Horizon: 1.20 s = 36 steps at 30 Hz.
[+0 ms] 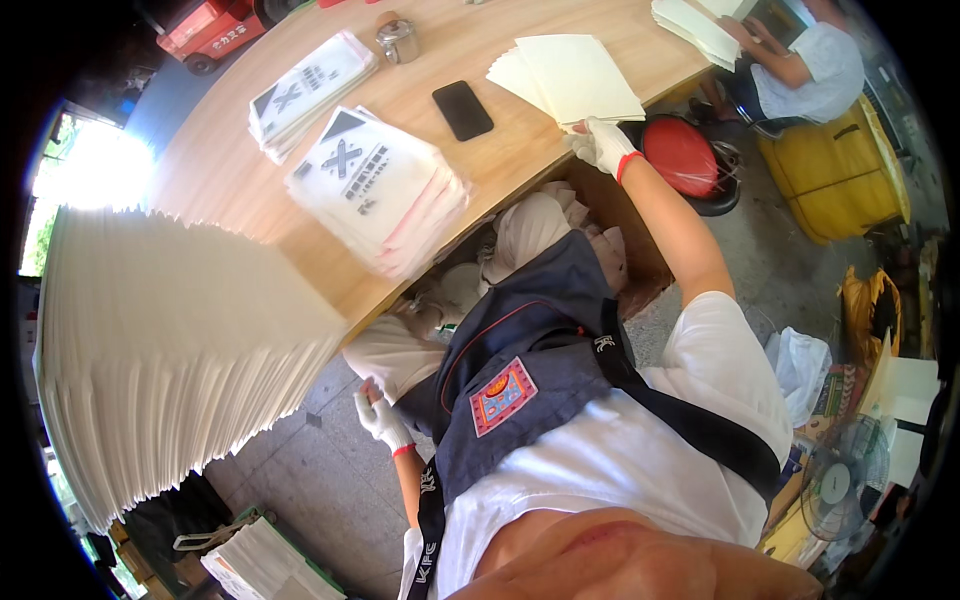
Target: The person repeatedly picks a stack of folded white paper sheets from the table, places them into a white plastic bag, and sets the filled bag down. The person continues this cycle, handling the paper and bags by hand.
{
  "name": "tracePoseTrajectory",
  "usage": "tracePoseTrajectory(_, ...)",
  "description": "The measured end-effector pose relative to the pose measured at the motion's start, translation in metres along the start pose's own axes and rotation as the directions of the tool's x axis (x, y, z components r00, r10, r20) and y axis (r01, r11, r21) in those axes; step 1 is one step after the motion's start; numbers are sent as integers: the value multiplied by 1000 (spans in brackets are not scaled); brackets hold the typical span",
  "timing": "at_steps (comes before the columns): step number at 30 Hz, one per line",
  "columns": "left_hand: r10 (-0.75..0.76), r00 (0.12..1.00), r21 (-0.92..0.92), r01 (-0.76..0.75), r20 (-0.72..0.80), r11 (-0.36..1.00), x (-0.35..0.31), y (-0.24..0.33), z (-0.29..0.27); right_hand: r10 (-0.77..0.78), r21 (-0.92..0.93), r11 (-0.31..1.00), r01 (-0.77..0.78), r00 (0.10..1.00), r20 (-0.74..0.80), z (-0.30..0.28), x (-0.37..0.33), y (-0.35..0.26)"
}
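Observation:
My right hand (603, 148), in a white fingerless-tip glove with a red cuff, is at the table's near edge. Its fingers close on the near corner of a fanned stack of cream paper sheets (580, 75). My left hand (383, 418), gloved the same way with bare fingertips, hangs low beside my knee. Nothing shows in it, and its fingers are loosely bent and apart. Left of the sheets are a black phone (463, 109) and two piles of clear printed plastic bags, the nearer pile (380, 190) and the farther pile (310, 90).
A tall, leaning mass of cream sheets (180, 340) stands at the left beside the wooden table (240, 190). A metal jar (398, 42) sits far back. To the right are a red-seated stool (680, 155), a seated person (810, 75), a yellow bundle (835, 175) and a fan (838, 482).

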<state>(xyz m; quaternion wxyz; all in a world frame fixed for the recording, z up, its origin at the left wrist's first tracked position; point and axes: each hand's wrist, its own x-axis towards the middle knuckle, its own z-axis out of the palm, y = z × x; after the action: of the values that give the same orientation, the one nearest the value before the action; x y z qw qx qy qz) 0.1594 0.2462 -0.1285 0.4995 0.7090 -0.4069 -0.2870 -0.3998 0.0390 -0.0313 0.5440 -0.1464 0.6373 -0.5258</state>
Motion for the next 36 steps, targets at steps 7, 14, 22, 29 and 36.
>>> tracePoseTrajectory(7, 505, 779, 187, -596, 373, 781, 31, 100, 67, 88, 352, 933, -68, 995, -42, 14, 14, -7)
tracePoseTrajectory(14, 547, 720, 101, -639, 428, 762, 66, 168, 138, 92, 456, 884, -102, 995, 44, 11, 47, -3)
tracePoseTrajectory(22, 377, 661, 578, -751, 649, 320, 119, 186, 183, 67, 466, 873, -145, 981, 182, -19, -12, 39)
tracePoseTrajectory(29, 224, 762, 714, -647, 607, 266, 123, 195, 196, -108, 359, 925, 126, 992, -69, -59, -17, 56)
tracePoseTrajectory(36, 304, 774, 644, -632, 556, 431, 148, 178, 191, -234, 317, 934, 166, 953, 192, -39, -66, 27)
